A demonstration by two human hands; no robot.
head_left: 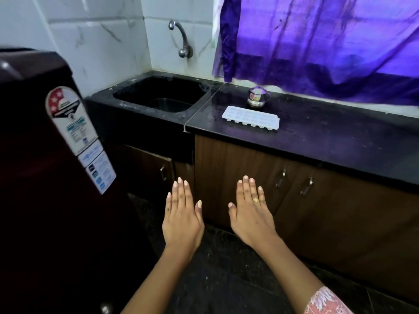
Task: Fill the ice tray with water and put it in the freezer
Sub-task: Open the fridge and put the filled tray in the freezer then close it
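While both hands, left [181, 219] and right [250, 214], hover flat and empty at lower centre, the white ice tray [250, 117] lies on the bench [340, 132], centre-right. It looks light, stiff plastic; once filled, likely spill-prone, best gripped level by both short ends.

A steel cup [258, 97] stands just behind the ice tray [250, 117].

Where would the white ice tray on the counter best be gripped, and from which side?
Likely a grip on the near long rim of the ice tray, from the front: it lies flat, and a steel cup stands close behind.
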